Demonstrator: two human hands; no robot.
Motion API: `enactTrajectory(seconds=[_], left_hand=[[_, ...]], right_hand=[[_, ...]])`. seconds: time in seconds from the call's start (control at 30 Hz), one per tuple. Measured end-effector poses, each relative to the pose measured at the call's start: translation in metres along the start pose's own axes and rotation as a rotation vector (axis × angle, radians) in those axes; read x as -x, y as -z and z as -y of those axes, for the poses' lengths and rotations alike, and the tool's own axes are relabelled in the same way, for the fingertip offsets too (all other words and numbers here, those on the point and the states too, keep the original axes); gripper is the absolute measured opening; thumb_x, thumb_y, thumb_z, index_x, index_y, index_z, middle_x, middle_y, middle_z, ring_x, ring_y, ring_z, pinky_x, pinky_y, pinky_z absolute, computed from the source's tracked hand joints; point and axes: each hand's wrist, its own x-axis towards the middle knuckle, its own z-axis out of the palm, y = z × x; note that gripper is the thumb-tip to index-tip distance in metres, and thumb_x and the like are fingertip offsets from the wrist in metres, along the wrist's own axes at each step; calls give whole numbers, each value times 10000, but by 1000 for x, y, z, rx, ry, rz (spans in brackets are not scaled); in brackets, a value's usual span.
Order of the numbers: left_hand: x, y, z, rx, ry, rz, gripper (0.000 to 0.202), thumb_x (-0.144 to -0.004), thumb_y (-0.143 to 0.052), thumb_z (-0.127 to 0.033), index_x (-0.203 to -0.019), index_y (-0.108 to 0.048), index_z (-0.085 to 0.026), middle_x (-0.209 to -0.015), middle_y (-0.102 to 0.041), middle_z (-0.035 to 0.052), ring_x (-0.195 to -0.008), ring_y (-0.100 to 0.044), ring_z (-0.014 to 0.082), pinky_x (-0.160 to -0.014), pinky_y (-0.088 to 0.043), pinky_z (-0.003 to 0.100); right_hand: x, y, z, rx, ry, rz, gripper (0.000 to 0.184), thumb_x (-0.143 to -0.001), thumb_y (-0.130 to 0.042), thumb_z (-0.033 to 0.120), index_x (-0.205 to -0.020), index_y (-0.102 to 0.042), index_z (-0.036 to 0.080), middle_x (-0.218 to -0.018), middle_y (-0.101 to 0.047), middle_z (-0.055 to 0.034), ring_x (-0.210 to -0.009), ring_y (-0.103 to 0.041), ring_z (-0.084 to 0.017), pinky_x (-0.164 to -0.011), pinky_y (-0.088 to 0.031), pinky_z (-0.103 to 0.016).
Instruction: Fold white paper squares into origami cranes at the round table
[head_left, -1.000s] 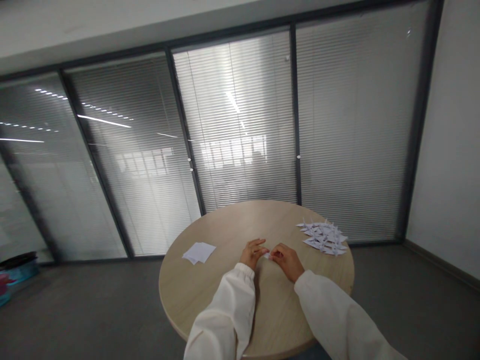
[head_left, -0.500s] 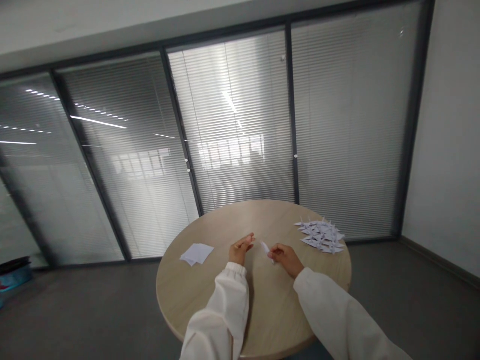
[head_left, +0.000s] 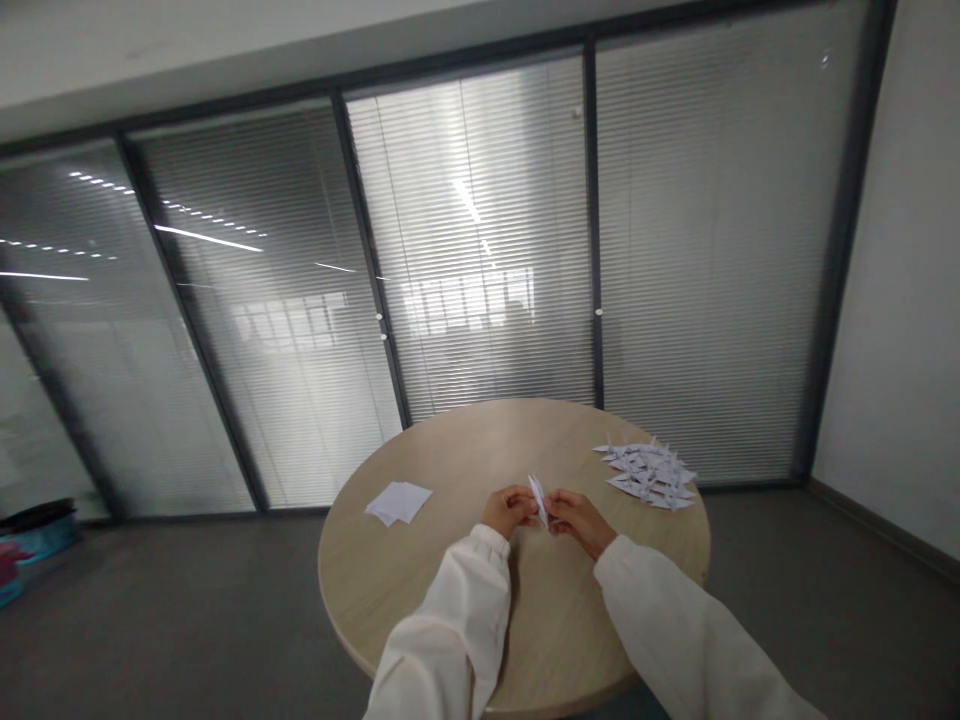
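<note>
A small folded white paper piece (head_left: 538,498) stands upright between my two hands above the round wooden table (head_left: 420,590). My left hand (head_left: 506,510) pinches its left side and my right hand (head_left: 576,519) pinches its right side. Both arms wear cream sleeves. A small stack of white paper squares (head_left: 399,502) lies on the table to the left of my hands. A pile of several folded white paper figures (head_left: 648,472) lies at the table's right edge.
Behind the table runs a glass wall with dark frames and closed blinds (head_left: 480,260). Grey floor surrounds the table. A blue and dark object (head_left: 30,540) sits on the floor at far left. A white wall (head_left: 907,300) stands at right.
One second ago both hands pressed the paper on the table. My left hand then let go and opened while the right lifted it. Now both hands hold it upright.
</note>
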Motion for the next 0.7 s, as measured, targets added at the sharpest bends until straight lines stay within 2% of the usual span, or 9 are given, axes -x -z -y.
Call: enactTrajectory(seconds=[0.17,0.37,0.5,0.7], left_hand=[[-2,-1,1,-40,0,-95,369,-395,-775,-313,-632,-566,-123,-505,-569,-29,-463,-548,98,-473,-488,228],[1,-2,-3,-55,-33,-66,362,-421,-761,-332,-631,-553,-123,-505,-572,-29,-439,-539,88,-458,-481,215],[2,-3,-4,-74,-47,-70,359,-423,-756,-332,-631,-552,-122,-494,-564,-29,-434,-535,92,-443,-471,214],[2,-2,-1,-120,-44,-80,303,-463,-731,-323,-617,-557,-128,-468,-563,-27,-448,-549,104,-435,-457,202]], right_hand=[[-1,-3,1,150,164,-57,309,-608,-648,395,-754,-463,195,-613,-520,38,-539,-518,-115,-457,-407,-202],[6,-8,13,402,260,-65,168,-701,-537,348,-701,-493,186,-637,-507,22,-614,-510,-126,-514,-424,-202],[11,-11,19,500,329,-74,124,-729,-490,308,-708,-510,187,-630,-516,30,-588,-505,-119,-534,-407,-205],[10,-9,13,688,430,-130,103,-747,-475,266,-710,-530,187,-671,-535,21,-625,-512,-122,-561,-385,-206]])
